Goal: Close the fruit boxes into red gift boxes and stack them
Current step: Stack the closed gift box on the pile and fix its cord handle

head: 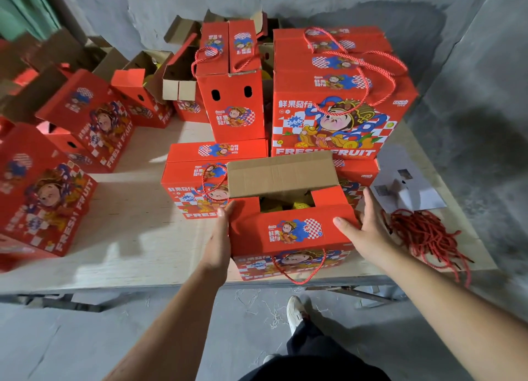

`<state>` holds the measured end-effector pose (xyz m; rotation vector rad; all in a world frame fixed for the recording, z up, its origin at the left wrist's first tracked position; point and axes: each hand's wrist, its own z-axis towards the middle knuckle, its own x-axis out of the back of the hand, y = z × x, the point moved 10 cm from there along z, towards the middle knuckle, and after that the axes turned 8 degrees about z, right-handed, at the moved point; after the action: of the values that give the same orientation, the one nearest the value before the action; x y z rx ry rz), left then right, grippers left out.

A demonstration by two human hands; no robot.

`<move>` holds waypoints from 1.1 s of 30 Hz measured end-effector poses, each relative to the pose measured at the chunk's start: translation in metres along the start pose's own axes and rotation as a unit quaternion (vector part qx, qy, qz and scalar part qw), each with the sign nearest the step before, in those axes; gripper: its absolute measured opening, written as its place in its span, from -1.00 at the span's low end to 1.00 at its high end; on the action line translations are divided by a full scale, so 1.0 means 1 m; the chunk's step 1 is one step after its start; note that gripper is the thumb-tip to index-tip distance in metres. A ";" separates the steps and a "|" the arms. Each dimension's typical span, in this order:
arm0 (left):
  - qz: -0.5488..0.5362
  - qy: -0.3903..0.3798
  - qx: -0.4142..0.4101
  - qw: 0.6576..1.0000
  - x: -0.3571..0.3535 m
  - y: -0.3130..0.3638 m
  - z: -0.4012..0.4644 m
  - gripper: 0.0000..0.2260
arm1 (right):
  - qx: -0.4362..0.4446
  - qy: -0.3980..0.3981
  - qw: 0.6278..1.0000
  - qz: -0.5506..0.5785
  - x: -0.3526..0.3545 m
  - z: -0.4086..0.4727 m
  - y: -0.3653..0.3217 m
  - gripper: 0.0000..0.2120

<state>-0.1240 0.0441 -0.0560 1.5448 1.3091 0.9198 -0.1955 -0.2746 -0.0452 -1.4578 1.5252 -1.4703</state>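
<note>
At the table edge, both hands (221, 232) flank the half-open gift box (291, 232).

The red cardboard gift box (291, 232) at six o'clock bears a blue, white-checkered cartoon print; its raised flap (281, 177) is plain brown. Red twisted cords (425, 235) lie at four o'clock.
</note>
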 end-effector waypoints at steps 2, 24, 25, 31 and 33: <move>0.086 0.078 -0.067 0.991 0.010 0.015 -0.006 -0.57 | 0.041 -0.013 0.991 -0.124 -0.006 0.005 -0.007 -0.25; 0.607 0.048 -0.267 0.747 -0.035 0.038 -0.026 -0.11 | 0.131 -0.026 0.981 -0.141 -0.005 0.063 -0.060 -0.51; 0.555 0.098 -0.289 0.774 -0.027 0.043 -0.033 -0.21 | 0.147 -0.062 0.973 -0.165 -0.012 0.060 -0.059 -0.49; 0.503 0.182 -0.245 0.809 -0.011 0.064 -0.022 -0.36 | 0.214 -0.126 0.880 -0.405 -0.044 0.047 -0.049 -0.13; 0.597 0.063 -0.226 0.767 -0.031 0.068 0.006 -0.33 | 0.242 -0.099 0.857 -0.444 -0.044 0.044 -0.065 -0.15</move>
<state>-0.1019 0.0087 0.0061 1.8448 -0.0638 1.9512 -0.1239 -0.2357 -0.0077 -1.9865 0.2418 -1.9136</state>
